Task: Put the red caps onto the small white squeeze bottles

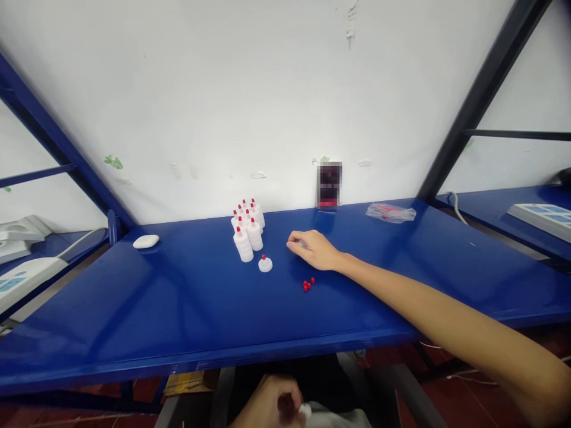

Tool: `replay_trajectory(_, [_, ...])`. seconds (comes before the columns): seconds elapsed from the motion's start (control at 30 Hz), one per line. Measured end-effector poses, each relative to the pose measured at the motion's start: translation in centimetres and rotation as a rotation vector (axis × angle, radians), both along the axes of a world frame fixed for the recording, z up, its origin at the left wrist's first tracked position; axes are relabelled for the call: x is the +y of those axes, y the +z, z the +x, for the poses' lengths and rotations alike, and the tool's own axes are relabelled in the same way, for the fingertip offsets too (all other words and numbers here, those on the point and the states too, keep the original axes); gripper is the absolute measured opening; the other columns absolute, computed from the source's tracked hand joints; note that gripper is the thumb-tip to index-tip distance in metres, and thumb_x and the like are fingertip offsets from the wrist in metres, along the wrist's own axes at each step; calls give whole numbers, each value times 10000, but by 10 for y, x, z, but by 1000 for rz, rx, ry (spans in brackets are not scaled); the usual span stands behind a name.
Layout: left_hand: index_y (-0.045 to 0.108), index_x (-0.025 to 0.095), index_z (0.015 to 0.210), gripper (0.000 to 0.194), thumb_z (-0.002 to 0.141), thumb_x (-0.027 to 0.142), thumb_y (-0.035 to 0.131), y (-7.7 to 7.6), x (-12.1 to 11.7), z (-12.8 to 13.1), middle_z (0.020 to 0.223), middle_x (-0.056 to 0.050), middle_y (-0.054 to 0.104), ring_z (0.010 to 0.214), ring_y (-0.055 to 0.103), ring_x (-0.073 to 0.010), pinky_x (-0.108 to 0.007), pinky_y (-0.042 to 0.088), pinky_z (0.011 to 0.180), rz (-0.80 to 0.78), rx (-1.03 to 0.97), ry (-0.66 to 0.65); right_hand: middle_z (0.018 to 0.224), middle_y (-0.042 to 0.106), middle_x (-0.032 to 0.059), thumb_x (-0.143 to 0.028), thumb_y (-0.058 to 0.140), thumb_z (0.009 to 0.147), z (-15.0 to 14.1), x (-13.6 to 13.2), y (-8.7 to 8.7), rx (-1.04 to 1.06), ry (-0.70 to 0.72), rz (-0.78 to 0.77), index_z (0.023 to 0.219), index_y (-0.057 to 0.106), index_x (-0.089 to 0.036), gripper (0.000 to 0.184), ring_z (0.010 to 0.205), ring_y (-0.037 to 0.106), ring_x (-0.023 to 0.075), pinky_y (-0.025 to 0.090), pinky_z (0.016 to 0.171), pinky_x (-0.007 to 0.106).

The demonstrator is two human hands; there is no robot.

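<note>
My left hand (270, 399) is low in front of the table, over my lap. Its fingers are curled, and a small white piece (306, 410) shows at their tips; most of it is hidden. On the table, my right hand (316, 249) has its thumb and fingers drawn together, with a pale bit just visible between them that I cannot make out. Several small red caps (308, 285) lie loose just below that hand. To its left sits one round white lid (265, 265) with a red cap on top. Beyond it stand several stacks of white lids (243, 246), red caps on top.
A phone (329, 185) leans upright against the wall. A clear plastic bag (391, 213) with red things inside lies at the back right of the blue table (187, 309). A white case (146, 241) rests at the left. Metal frame posts flank both sides.
</note>
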State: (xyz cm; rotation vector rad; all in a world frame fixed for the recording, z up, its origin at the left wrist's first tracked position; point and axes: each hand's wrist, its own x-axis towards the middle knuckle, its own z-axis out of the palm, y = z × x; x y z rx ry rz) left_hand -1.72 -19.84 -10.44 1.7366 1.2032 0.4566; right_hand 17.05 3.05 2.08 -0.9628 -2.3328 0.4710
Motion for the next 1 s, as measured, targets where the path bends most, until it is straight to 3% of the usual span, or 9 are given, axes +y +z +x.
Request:
replay_trajectory(0.07, [610, 145, 786, 147, 799, 282, 662, -17, 10, 8, 824, -36, 641, 786, 594, -148, -250, 470, 717, -52, 73, 65, 706, 611, -15, -354, 480, 952, 0, 0, -1, -9, 3, 6, 854, 643, -196, 247, 636, 500, 122, 299, 630, 253])
replay_trajectory(0.17, [636, 168, 799, 85, 788, 253, 631, -27, 20, 19, 833, -15, 644, 814, 589, -152, -257, 457, 742, -55, 156, -29, 708, 616, -16, -355, 476, 954, 1, 0, 0, -29, 4, 6, 842, 638, -199, 251, 636, 500, 122, 295, 624, 254])
replay_trajectory(0.37, [690, 206, 946, 186, 879, 299, 543, -18, 24, 22, 1021, -63, 709, 925, 652, -231, -357, 497, 858, 120, 451, -249, 726, 621, -5, -370, 449, 969, 0, -2, 3, -44, 7, -5, 844, 631, -191, 285, 652, 512, 129, 299, 624, 258])
replay_trajectory(0.53, [685, 180, 1019, 278, 954, 330, 461, -17, 24, 18, 1001, -117, 715, 943, 675, -293, -466, 516, 879, 285, 655, -334, 704, 606, -6, -392, 387, 992, 3, 2, 0, -4, 50, -29, 814, 604, -191, 345, 654, 522, 136, 326, 637, 262])
replay_trajectory(0.7, [687, 182, 1031, 288, 944, 390, 507, -6, 26, 8, 1041, -112, 710, 991, 668, -292, -445, 519, 901, 286, 589, -277, 721, 610, -6, -354, 387, 987, 4, 3, -1, 42, 67, -42, 814, 599, -191, 318, 668, 536, 141, 350, 652, 267])
replay_trajectory(0.8, [695, 179, 915, 205, 908, 331, 557, 0, 24, 7, 1047, -82, 700, 954, 660, -253, -352, 521, 849, 327, 525, -208, 768, 638, 8, -368, 429, 968, 3, 3, -1, 83, 61, -33, 840, 618, -184, 293, 696, 551, 151, 372, 675, 277])
replay_trajectory(0.9, [633, 178, 733, 166, 884, 231, 586, 6, 19, 15, 876, -22, 690, 740, 626, -139, -240, 487, 711, 452, 389, -378, 839, 667, 39, -369, 473, 943, 1, 5, -2, 141, 34, -24, 826, 644, -174, 285, 767, 574, 169, 398, 735, 295])
replay_trajectory(1.0, [594, 192, 732, 280, 973, 217, 453, 32, 16, 24, 667, 3, 617, 558, 511, -101, -235, 438, 611, 687, 259, -572, 834, 674, 49, -394, 485, 937, 0, 8, -4, 162, -6, -58, 796, 661, -168, 320, 777, 581, 176, 401, 745, 299])
